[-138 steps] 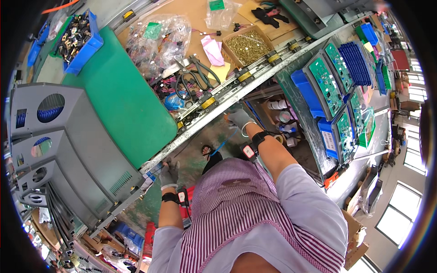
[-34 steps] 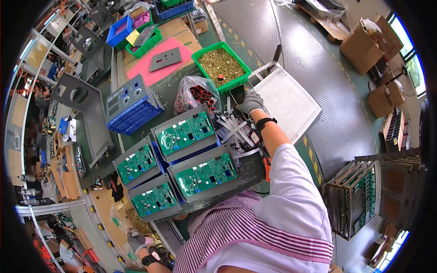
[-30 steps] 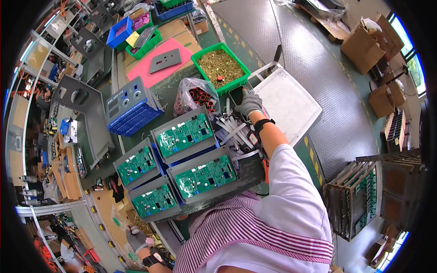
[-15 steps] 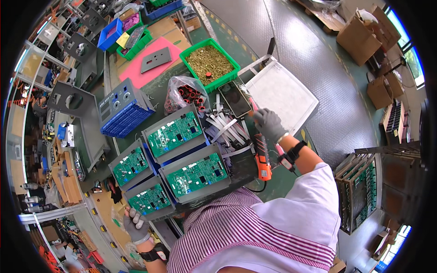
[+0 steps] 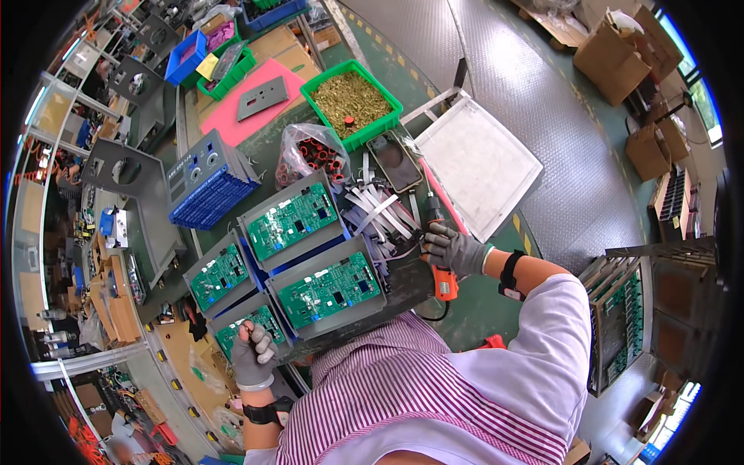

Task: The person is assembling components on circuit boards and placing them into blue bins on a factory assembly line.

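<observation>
My right hand [image 5: 452, 249], in a grey glove, is wrapped around an orange and black electric screwdriver [image 5: 445, 285] at the table's right edge. The tool's dark tip end points away from me, and its black cable hangs near my apron. My left hand [image 5: 254, 358], gloved with bare fingertips, is closed above the nearest left green circuit board [image 5: 267, 316]; whatever its fingers hold, if anything, I cannot make out. Three other green boards [image 5: 329, 293] [image 5: 291, 222] [image 5: 218, 277] lie in grey panels, grouped in front of me.
Flat ribbon cables [image 5: 380, 211] lie beside the boards, near a bag of black and red parts [image 5: 310, 155]. Beyond are a green bin of brass-coloured hardware [image 5: 311, 87], a dark shallow tray [image 5: 397, 161] and stacked blue-edged panels [image 5: 213, 186]. A white tray [image 5: 480, 167] stands at right.
My right hand has come back toward me from beside the dark tray and closed around the screwdriver. My left hand has risen from the panel's edge to over the nearest left board.
</observation>
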